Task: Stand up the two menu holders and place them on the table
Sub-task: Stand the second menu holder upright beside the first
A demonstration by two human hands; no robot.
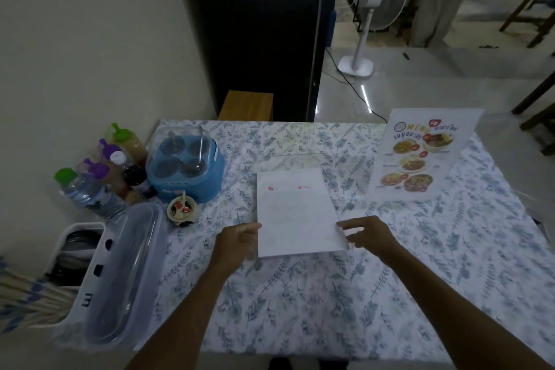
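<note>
One menu holder (295, 210) lies flat in the middle of the floral table (300, 303), its white back side up, with a clear base toward the far edge. My left hand (237, 242) grips its near left edge and my right hand (365, 234) grips its near right corner. The other menu holder (420, 156) stands upright at the far right of the table, showing a colourful sheet with food pictures.
At the left stand several sauce and water bottles (99, 177), a blue condiment caddy (184, 168), a small sauce cup (182, 210) and a white cutlery box with a clear lid (120, 273). Beyond the table are a wooden stool (246, 105), a dark cabinet and a floor fan (372, 12).
</note>
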